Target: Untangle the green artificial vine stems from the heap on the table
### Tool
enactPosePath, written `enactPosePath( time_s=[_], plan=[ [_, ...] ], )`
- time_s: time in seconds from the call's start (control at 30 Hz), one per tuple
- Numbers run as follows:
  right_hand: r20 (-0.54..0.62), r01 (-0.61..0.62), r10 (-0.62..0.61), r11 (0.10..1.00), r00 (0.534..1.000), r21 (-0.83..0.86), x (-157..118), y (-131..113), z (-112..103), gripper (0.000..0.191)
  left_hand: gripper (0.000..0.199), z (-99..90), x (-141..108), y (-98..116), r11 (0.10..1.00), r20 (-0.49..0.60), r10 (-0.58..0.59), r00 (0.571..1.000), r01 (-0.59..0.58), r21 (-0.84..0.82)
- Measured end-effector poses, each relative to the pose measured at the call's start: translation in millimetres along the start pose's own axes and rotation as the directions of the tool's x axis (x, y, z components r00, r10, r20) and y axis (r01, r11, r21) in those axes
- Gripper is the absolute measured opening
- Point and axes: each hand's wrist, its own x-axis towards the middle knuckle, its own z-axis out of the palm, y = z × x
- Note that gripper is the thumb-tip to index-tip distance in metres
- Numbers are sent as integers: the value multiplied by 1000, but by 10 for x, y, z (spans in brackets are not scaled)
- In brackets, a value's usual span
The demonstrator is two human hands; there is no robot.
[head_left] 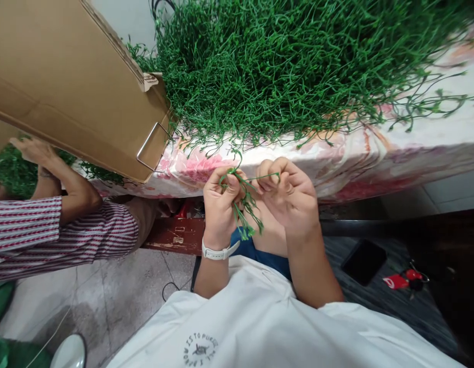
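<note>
Pinched between the thumb and fingers of my left hand (220,204) is a small bunch of green plastic plant sprigs (246,207), its budded tips hanging down over my lap. My right hand (288,191) is close beside it with curled fingers, gripping a thin green stem that runs across from the bunch. Both hands are just in front of the table edge. Beyond them a large heap of the same green sprigs (275,71) covers much of the flowered tablecloth (206,163).
At the left a cardboard box (76,87) with a metal wire loop (150,145) stands on the table. Past it a co-worker in a striped shirt (87,230) handles more greenery. A phone (364,261) and keys with a red tag (398,280) lie at the lower right.
</note>
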Motion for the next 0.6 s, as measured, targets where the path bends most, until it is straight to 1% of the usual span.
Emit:
enactPosePath(
  time_s=[0.07, 0.13, 0.2, 0.27, 0.33, 0.4, 0.5, 0.57, 0.6],
  plan=[
    [-44, 37, -39, 998, 998, -58, -14, 12, -38, 27, 39, -24, 20, 0, 999, -35, 34, 999, -33, 30],
    [-89, 42, -53, 992, 995, -123, -25, 22, -51, 22, 41, -39, 29, -1, 998, -44, 35, 998, -33, 54],
    [-122, 29, -56, 976, 991, -216, -29, 24, -33, 22, 41, -41, 24, -4, 996, -47, 20, 999, -16, 85],
    [-125, 37, -79, 949, 989, -312, -28, 21, 4, 24, 41, -34, 10, -10, 993, -51, 6, 999, 0, 115],
    [-92, 48, -90, 924, 992, -379, -28, 16, 36, 26, 41, -27, -6, -19, 990, -55, 7, 998, 1, 139],
    [-36, 56, -80, 897, 996, -439, -33, 15, 46, 26, 38, -27, -18, -31, 989, -46, 14, 999, -7, 150],
    [38, 124, -123, 839, 992, -530, -34, 18, 34, 22, 35, -38, -27, -47, 988, -10, 0, 1000, 2, 152],
    [71, 162, -148, 810, 986, -564, -11, 15, 19, 25, 35, -43, -31, -50, 989, 0, -19, 1000, 19, 149],
    [73, 161, -146, 802, 987, -575, 7, 9, 8, 27, 34, -43, -30, -47, 990, 3, -21, 1000, 21, 139]
  ],
)
